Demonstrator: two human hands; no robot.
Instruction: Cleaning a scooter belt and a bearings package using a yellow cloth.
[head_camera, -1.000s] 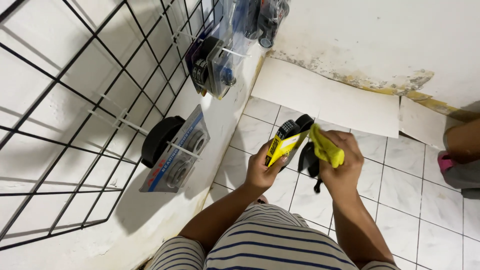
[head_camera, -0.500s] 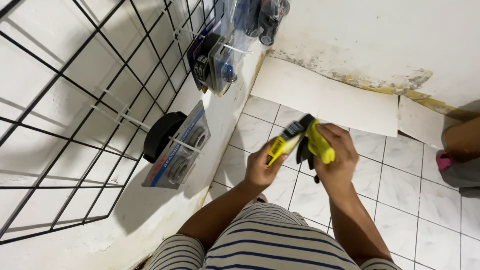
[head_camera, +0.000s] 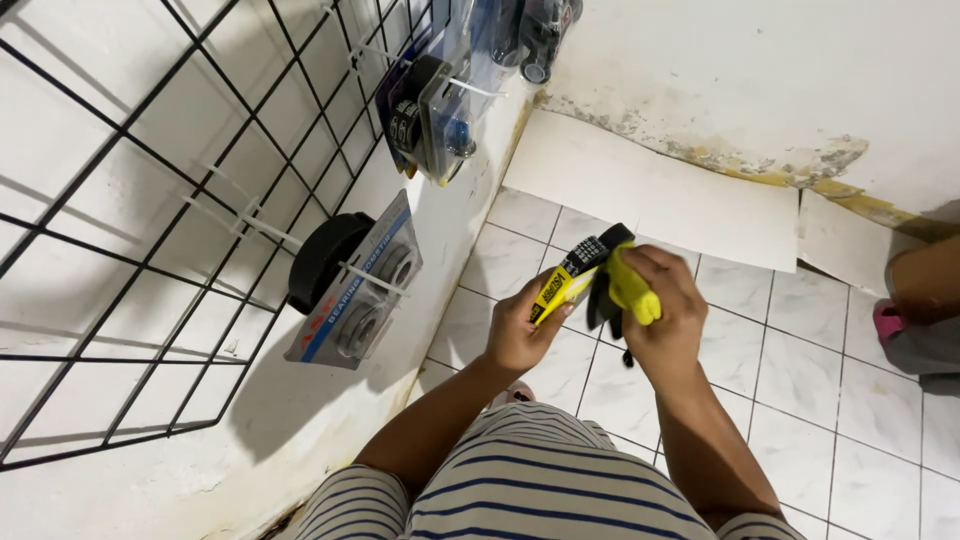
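Note:
My left hand (head_camera: 518, 335) grips the lower end of a yellow and black packaged item (head_camera: 572, 275), a card with a printed label. My right hand (head_camera: 665, 315) closes around the yellow part (head_camera: 630, 287) of the same item, with black straps (head_camera: 606, 305) dangling beneath it. Both hands hold it above the white tiled floor (head_camera: 800, 370), in front of my striped shirt (head_camera: 520, 490).
A black wire grid (head_camera: 150, 200) leans on the white wall at left. On its pegs hang blister packs: a bearing pack (head_camera: 360, 290) with a black round piece, and darker packs (head_camera: 430, 100) higher up. White boards (head_camera: 660, 190) lie along the stained wall base. Another person's limb (head_camera: 925, 280) shows at right.
Both hands have drawn the yellow item slightly closer together, and my right hand has wrapped further over the yellow part. The rack has not moved.

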